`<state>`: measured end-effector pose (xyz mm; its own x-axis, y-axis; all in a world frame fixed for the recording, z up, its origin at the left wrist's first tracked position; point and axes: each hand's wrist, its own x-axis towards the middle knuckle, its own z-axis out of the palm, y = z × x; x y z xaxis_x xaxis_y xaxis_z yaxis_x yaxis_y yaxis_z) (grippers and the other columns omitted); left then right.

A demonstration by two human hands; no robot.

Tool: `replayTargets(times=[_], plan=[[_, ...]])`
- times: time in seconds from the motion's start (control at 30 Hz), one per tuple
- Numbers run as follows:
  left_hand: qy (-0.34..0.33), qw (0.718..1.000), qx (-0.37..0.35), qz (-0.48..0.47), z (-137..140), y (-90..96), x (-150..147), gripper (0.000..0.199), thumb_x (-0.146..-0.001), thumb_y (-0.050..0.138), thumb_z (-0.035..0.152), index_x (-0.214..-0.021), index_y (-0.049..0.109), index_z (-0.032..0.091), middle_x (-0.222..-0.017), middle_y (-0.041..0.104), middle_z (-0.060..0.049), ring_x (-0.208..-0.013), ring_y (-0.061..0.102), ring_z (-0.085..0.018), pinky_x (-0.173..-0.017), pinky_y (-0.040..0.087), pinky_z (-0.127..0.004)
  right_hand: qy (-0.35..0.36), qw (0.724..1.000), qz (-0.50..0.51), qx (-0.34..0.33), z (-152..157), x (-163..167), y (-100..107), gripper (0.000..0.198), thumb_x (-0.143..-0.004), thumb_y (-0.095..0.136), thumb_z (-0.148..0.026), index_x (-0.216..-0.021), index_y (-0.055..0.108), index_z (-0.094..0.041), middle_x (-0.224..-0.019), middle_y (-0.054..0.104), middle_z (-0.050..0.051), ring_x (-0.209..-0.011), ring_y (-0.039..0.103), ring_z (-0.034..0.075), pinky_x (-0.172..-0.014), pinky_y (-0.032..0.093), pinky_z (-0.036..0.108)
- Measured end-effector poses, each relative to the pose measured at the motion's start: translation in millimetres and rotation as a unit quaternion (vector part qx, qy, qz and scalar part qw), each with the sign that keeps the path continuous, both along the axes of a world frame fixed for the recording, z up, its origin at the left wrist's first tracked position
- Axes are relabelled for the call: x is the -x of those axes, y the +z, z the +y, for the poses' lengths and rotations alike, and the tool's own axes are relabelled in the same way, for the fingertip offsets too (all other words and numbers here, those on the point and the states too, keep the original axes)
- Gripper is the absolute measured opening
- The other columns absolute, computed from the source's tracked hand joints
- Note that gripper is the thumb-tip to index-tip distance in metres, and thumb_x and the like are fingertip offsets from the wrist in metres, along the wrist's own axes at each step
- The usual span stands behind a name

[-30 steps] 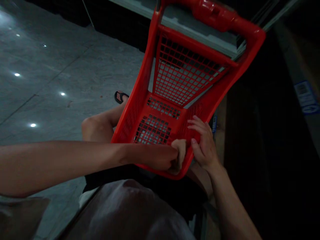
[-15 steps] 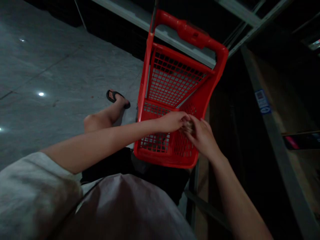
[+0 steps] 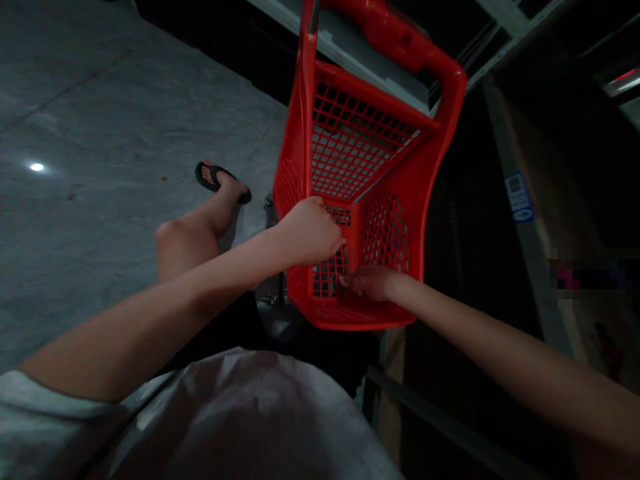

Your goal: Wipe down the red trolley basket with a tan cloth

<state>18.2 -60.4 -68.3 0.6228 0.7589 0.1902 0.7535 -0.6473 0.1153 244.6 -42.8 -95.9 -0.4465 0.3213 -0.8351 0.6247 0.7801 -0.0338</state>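
A red plastic shopping basket (image 3: 420, 220) with grid walls and a thick handle stands in front of me, tilted in the view. My left hand (image 3: 313, 230) is closed in a fist over the basket's left rim. Whatever it may hold is hidden by the fingers. Down inside the basket, near its front wall, is my right hand (image 3: 373, 281). Its fingers reach toward the grid floor, partly stretched out and apart, with nothing plainly visible in them. The dim light blurs the fingertips.
Grey floor (image 3: 100, 133) stretches out on the left, where my foot in a black flip-flop (image 3: 220, 180) rests. To the right stands a dark shelf with a blue-and-white label (image 3: 519, 197) on its edge. A pale ledge (image 3: 375, 67) runs behind the basket.
My hands were together over the basket around a small beige thing. Now they are apart: the left has moved left as a fist, the right has gone lower into the basket.
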Motion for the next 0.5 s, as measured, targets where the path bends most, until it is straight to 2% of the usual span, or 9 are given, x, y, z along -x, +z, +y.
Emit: replayTargets(times=[0.1, 0.2, 0.3, 0.4, 0.43, 0.5], plan=[[-0.011, 1.0, -0.008, -0.016, 1.5, -1.1, -2.7, 0.038, -0.099, 0.048, 0.029, -0.08, 0.078, 0.017, -0.076, 0.077, -0.009, -0.07, 0.066, -0.02, -0.074, 0.041, -0.036, -0.031, 0.994, -0.101, 0.005, 43.7, 5.7, 3.5, 0.026, -0.073, 0.071, -0.008, -0.093, 0.079, -0.022, -0.092, 0.079, 0.005, -0.091, 0.073, 0.023, -0.078, 0.053, 0.03], [-0.013, 1.0, 0.002, -0.005, 4.7, 0.5, -5.1, 0.036, -0.097, 0.049, 0.025, -0.079, 0.079, 0.015, -0.076, 0.076, -0.011, -0.07, 0.067, -0.021, -0.072, 0.041, -0.037, -0.05, 0.989, -0.132, -0.038, 69.3, 10.0, 6.2, 0.02, -0.082, 0.064, -0.009, -0.092, 0.079, -0.018, -0.094, 0.078, 0.012, -0.093, 0.073, 0.026, -0.078, 0.054, 0.033], [-0.007, 1.0, 0.021, 0.005, 8.3, 4.1, -4.6, 0.035, -0.097, 0.049, 0.023, -0.082, 0.079, 0.015, -0.078, 0.077, -0.012, -0.072, 0.068, -0.022, -0.074, 0.043, -0.038, -0.02, 0.992, -0.112, -0.051, 56.9, 3.2, -2.1, 0.03, -0.084, 0.062, -0.011, -0.11, 0.077, -0.015, -0.12, 0.073, 0.02, -0.107, 0.071, 0.031, -0.082, 0.056, 0.038], [0.004, 0.999, 0.033, 0.006, 9.7, 11.2, -3.5, 0.033, -0.096, 0.051, 0.02, -0.081, 0.079, 0.015, -0.077, 0.076, -0.011, -0.074, 0.069, -0.022, -0.075, 0.044, -0.036, 0.007, 0.998, -0.047, -0.045, 28.3, -10.0, -17.5, 0.05, -0.083, 0.063, -0.011, -0.133, 0.067, -0.014, -0.148, 0.055, 0.024, -0.13, 0.06, 0.035, -0.092, 0.056, 0.042], [0.006, 0.999, 0.044, 0.004, 9.3, 14.3, -4.3, 0.031, -0.096, 0.051, 0.019, -0.081, 0.078, 0.015, -0.077, 0.076, -0.011, -0.075, 0.069, -0.021, -0.074, 0.044, -0.035, 0.008, 0.998, -0.033, -0.046, 21.5, -13.2, -22.3, 0.053, -0.082, 0.061, -0.009, -0.135, 0.065, -0.013, -0.15, 0.053, 0.024, -0.132, 0.059, 0.035, -0.093, 0.056, 0.041], [0.003, 0.997, 0.082, -0.005, 7.3, 19.9, -8.7, 0.029, -0.097, 0.052, 0.019, -0.086, 0.079, 0.016, -0.08, 0.077, -0.011, -0.075, 0.07, -0.021, -0.071, 0.044, -0.033, 0.001, 0.999, -0.026, -0.024, 16.2, -15.7, -29.0, 0.048, -0.08, 0.057, -0.003, -0.126, 0.07, -0.01, -0.139, 0.063, 0.024, -0.121, 0.065, 0.032, -0.09, 0.055, 0.037]])
